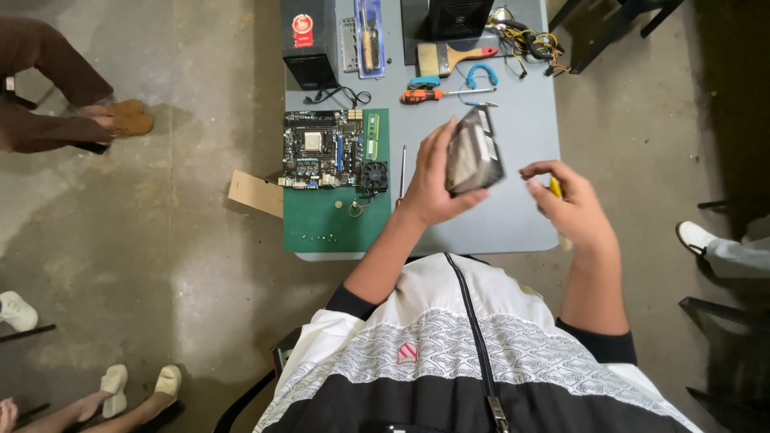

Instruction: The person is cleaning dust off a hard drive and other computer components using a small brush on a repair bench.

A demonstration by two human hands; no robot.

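Right hand (pixel 571 207) nearest, just right of hard drive (pixel 474 152), fingers curled on small yellow tool (pixel 555 187). Left hand (pixel 433 183) grips hard drive, tilted, raised above grey counter (pixel 521 216). Motherboard (pixel 322 148) on green mat (pixel 321 220), well left of drive.

Hidden or cut off:
- Hard drive (pixel 473 154): lower left edge covered by left hand (pixel 433 180).
- Yellow tool (pixel 556 188), 3 o'clock: mostly behind right hand (pixel 571 207).
- Black boxes (pixel 309 40), 12 o'clock: cropped by top edge.
- Screws (pixel 319 236) on green mat (pixel 321 220): too small to tell.
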